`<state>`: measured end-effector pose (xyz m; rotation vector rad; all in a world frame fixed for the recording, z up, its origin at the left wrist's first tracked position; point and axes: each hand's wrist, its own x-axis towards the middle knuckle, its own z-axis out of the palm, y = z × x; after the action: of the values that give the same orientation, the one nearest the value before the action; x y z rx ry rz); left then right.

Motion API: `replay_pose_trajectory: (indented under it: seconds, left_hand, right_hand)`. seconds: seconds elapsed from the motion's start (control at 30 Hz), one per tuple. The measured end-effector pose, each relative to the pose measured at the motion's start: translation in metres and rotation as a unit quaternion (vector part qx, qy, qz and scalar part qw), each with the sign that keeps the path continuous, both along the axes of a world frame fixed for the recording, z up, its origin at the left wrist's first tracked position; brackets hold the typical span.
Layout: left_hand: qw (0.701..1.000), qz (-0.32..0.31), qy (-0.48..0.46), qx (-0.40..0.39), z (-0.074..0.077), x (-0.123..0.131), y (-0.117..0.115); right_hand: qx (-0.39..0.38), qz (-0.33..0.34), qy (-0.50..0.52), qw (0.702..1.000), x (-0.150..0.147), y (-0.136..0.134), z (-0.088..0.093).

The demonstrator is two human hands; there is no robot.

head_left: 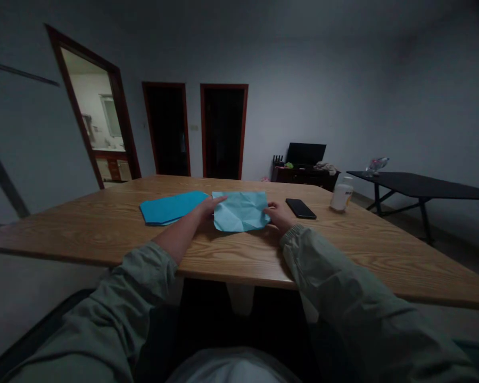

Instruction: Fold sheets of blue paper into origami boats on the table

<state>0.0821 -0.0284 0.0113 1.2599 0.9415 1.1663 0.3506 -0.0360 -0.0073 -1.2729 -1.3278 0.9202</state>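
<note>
A creased light blue sheet of paper [241, 211] lies flat on the wooden table [231, 255] in front of me. My left hand [207, 207] rests at the sheet's left edge, fingers stretched along its upper left corner. At the right edge, my right hand [277, 214] touches the paper with curled fingers. A darker blue folded paper [171, 207] lies just left of my left hand.
A black phone [300, 208] lies right of my right hand. A white bottle [342, 194] stands farther right. Behind are a dark side table [423, 186], a low cabinet with a screen [305, 159], and three doorways.
</note>
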Motion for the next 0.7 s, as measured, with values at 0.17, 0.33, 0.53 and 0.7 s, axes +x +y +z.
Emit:
replay_pose_trajectory:
  seconds: [0.17, 0.33, 0.53, 0.7]
  left_hand:
    - [0.996, 0.032, 0.052, 0.059, -0.013, -0.001, 0.007]
    - [0.996, 0.037, 0.034, 0.073, -0.013, -0.002, 0.007]
    - [0.993, 0.006, -0.018, 0.119, -0.007, 0.005, -0.001]
    - [0.963, 0.036, 0.029, 0.265, 0.006, -0.001, 0.004]
  right_hand:
    - [-0.052, 0.032, 0.022, 0.998, 0.009, -0.001, 0.003]
    - [-0.058, 0.085, 0.021, 0.994, 0.009, -0.007, 0.005]
    - [0.009, 0.093, 0.017, 0.995, 0.008, -0.004, 0.007]
    - [0.229, 0.082, -0.116, 0.963, 0.018, -0.011, 0.030]
